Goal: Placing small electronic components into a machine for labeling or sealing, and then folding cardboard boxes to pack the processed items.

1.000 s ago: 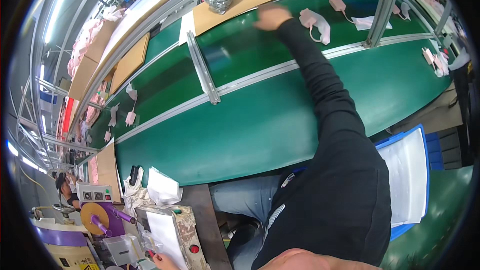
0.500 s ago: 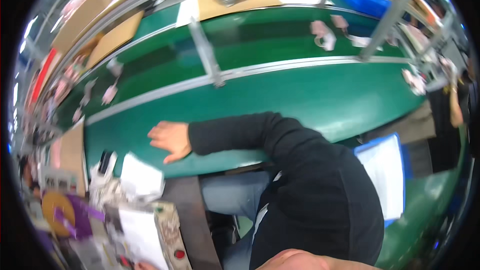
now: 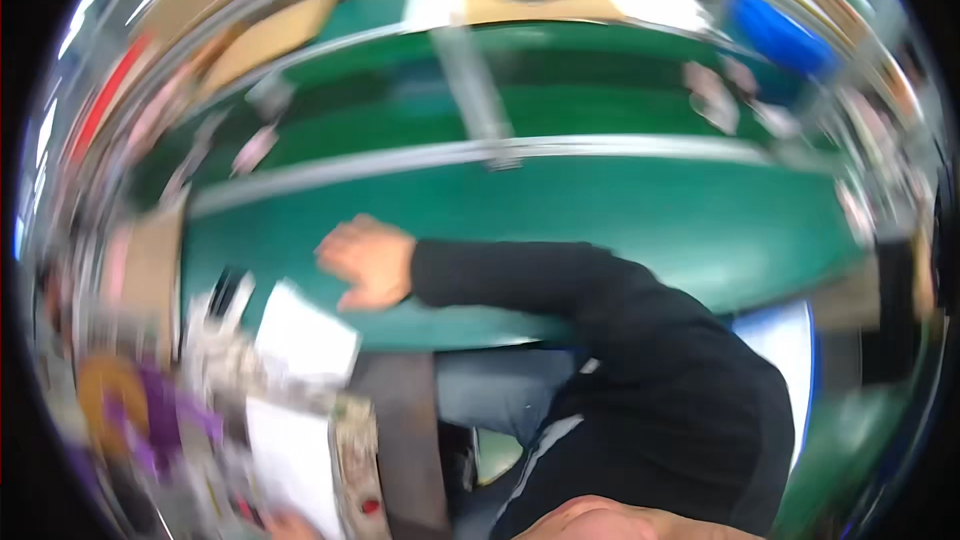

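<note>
right hand [image 3: 365, 262] has edged further left over green belt [image 3: 620, 220].

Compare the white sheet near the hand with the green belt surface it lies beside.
The white sheet is small, pale and lies at an angle; the green belt surface is broad, dark green and runs across the whole view. The right hand hovers over the belt, beside the sheet and apart from it. Both look flat; blur hides finer detail.

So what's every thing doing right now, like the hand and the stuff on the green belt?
Right hand: over the near green belt, fingers loosely curled, holding nothing I can see.
Left hand: out of view.
Green conveyor belt: bare near the hand.
White sheet: lying flat at the belt's edge.
Small pale pieces: lying on the far belt, too blurred to name.
</note>
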`<state>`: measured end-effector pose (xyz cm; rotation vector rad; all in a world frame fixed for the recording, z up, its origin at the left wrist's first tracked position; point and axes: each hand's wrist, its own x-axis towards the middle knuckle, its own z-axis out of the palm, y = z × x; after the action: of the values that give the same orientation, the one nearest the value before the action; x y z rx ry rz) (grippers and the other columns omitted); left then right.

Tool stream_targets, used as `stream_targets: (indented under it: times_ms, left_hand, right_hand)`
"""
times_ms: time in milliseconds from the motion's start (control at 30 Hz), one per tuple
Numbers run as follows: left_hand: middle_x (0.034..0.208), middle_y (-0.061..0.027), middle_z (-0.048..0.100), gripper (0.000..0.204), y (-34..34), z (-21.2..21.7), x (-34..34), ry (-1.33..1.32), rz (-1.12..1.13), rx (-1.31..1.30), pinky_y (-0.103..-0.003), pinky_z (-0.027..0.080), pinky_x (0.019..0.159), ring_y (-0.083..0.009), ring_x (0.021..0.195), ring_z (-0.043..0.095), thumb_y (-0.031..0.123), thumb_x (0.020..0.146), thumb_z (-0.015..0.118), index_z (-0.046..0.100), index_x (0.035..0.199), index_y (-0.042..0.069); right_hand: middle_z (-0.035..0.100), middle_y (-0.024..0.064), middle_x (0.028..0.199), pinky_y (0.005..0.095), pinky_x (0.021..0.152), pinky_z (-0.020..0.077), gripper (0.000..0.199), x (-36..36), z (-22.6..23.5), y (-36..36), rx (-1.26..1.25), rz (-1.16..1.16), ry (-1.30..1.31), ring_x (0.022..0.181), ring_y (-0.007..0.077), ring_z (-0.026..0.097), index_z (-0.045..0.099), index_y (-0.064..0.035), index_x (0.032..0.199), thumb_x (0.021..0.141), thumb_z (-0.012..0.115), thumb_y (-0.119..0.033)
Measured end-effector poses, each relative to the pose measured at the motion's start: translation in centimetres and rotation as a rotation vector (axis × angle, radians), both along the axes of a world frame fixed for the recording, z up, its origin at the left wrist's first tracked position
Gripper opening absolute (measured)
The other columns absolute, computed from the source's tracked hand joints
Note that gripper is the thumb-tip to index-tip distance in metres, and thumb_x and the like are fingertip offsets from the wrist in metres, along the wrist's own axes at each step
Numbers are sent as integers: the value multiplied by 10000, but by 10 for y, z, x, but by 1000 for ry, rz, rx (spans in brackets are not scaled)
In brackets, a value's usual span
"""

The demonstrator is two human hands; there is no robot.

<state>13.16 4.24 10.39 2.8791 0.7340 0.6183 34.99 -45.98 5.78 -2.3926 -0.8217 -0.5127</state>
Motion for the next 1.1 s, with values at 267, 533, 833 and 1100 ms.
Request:
stream_targets:
  times_ms: [267, 533, 833, 1100]
  left_hand:
    - [805, -142, 654, 144, 0, -19, 19, -357, -123, 155, -484, 504, 697, -368, 785, 651, 193, 870, 687, 624, 815, 75]
    - [1175, -193, 684, 483, 9, -35, -5, -444, 117, 304, -542, 464, 935, -407, 1096, 633, 377, 817, 752, 660, 1118, 10]
    - [1685, -258, 305, 908, 7, -28, 4, -40, 176, -33, -479, 246, 1264, -375, 1575, 281, 597, 943, 554, 411, 1563, -51]
    - [1701, -257, 266, 917, -4, -21, 8, 46, 256, -66, -514, 186, 1269, -384, 1573, 278, 649, 932, 515, 403, 1601, 31]
  right_hand:
    - [378, 269, 1640, 585, 1243, 233, 938, 62, -9, 41, -323, -540, 111, 1527, 435, 329, 416, 92, 1536, 958, 524, -639]
    - [381, 186, 1664, 611, 1245, 205, 844, 56, 3, 80, -345, -547, 196, 1544, 406, 313, 450, 10, 1542, 970, 507, -607]
    - [280, 134, 1725, 586, 1278, 162, 857, 62, -1, 80, -453, -620, 280, 1600, 351, 222, 330, -57, 1637, 1018, 378, -646]
    - [296, 135, 1718, 586, 1274, 176, 835, 67, -5, 74, -466, -631, 250, 1590, 359, 247, 357, -60, 1624, 1017, 402, -632]
